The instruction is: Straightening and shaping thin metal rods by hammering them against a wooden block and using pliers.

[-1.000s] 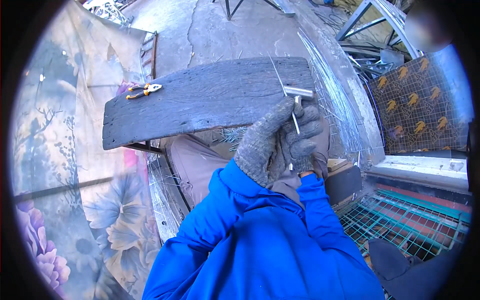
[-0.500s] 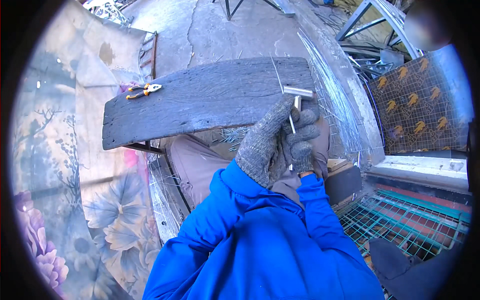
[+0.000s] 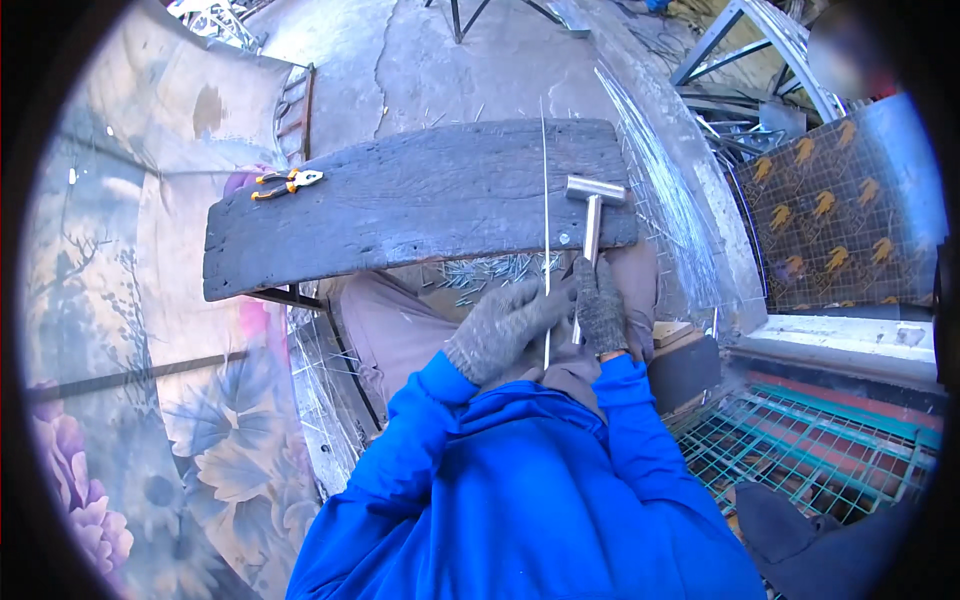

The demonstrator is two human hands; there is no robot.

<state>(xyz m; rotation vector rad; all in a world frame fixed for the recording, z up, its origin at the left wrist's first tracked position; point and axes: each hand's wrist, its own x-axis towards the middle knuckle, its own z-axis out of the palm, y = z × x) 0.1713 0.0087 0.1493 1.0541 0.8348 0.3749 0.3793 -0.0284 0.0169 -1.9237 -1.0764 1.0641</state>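
Note:
My left hand [image 3: 510, 322], in a grey knit glove, has its fingers closed on a long thin metal rod [image 3: 546, 190]. The rod points away from me, its far part over the wooden bench [image 3: 400, 200] and its near end over my lap. Just to the right, my gloved right hand [image 3: 600, 308] grips the handle of an all-metal hammer [image 3: 597, 190]. The hammer's head is above the right end of the bench. Pliers [image 3: 290, 184] with yellow-and-black handles lie on the bench's left part, apart from both hands.
Short cut pieces of rod [image 3: 480, 272] are scattered on the ground under the bench. A bundle of long rods [image 3: 665, 185] lies at the right. Floral cloth [image 3: 220, 400] hangs along the left. Green wire mesh [image 3: 800, 430] is at the lower right.
Both hands have come down toward my lap and moved slightly apart. The rod, tilted before, now stretches straight ahead. The hammer's handle shows more fully in my right hand.

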